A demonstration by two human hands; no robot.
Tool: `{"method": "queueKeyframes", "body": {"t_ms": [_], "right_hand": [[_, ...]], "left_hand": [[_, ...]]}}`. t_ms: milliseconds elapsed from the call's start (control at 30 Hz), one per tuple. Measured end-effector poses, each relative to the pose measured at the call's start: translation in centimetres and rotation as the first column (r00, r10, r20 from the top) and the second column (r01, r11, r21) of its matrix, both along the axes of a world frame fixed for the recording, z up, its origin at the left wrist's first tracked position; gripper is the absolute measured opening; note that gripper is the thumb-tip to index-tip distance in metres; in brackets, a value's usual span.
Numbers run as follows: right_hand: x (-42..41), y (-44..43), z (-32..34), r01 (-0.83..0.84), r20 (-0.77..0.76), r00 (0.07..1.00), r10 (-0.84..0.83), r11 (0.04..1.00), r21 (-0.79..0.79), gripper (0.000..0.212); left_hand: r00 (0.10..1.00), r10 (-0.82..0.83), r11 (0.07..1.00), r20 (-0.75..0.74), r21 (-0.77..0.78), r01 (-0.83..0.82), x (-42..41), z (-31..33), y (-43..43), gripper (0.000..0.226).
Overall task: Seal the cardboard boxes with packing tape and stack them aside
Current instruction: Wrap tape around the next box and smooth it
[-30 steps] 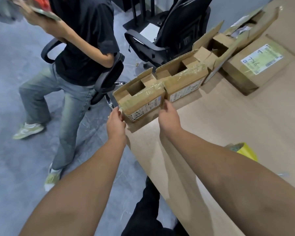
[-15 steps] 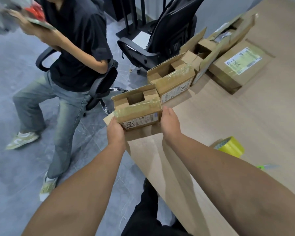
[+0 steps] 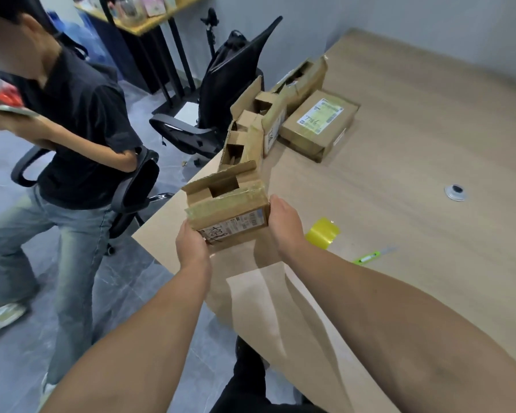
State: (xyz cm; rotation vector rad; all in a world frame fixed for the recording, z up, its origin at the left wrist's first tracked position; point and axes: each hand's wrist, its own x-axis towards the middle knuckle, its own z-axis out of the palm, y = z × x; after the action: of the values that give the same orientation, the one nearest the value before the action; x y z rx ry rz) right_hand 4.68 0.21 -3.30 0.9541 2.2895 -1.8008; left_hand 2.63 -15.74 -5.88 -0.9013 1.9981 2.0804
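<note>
Cardboard box [image 3: 231,217], rectangular, crinkled tape [image 3: 227,202], left hand [image 3: 191,244], right hand [image 3: 285,223] gripping its ends

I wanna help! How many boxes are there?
5: a held box between left hand and right hand; three open boxes in a row behind; a sealed box beside them.

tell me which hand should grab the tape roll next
Right, probably. The right hand holds the box by its right side, and the tape roll lies on the table just beside it. The left hand grips the box's far side and would have to cross over.
</note>
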Motion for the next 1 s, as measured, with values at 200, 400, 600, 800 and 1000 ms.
{"method": "queueKeyframes", "body": {"t_ms": [200,400,600,800,1000], "right_hand": [[2.8,0.9,0.4,-0.008,-0.021,1.0,0.009,1.0,0.002,0.036],[5.3,2.9,1.9,0.064,-0.06,0.996,-0.065,0.998,-0.025,0.038],[7.8,7.2,4.8,0.181,-0.123,0.975,-0.184,0.983,-0.031,0.041],[12.7,13.2,5.6,0.361,-0.174,0.911,-0.374,0.927,-0.103,0.04],[18.9,18.3,4.7,0.5,-0.157,0.839,-0.522,0.851,-0.159,0.036]], "left_hand": [[0.999,0.021,1.0,-0.026,-0.016,-0.022,3.4,0.8,1.2,0.03],[0.997,-0.011,1.0,-0.081,0.0,0.011,5.0,2.9,3.1,0.03],[0.98,-0.098,0.994,-0.171,0.038,0.106,5.8,6.3,8.3,0.03],[0.947,-0.222,0.97,-0.232,0.047,0.239,8.0,7.8,15.1,0.029],[0.895,-0.408,0.91,-0.18,-0.009,0.413,12.0,7.2,21.0,0.028]]}}
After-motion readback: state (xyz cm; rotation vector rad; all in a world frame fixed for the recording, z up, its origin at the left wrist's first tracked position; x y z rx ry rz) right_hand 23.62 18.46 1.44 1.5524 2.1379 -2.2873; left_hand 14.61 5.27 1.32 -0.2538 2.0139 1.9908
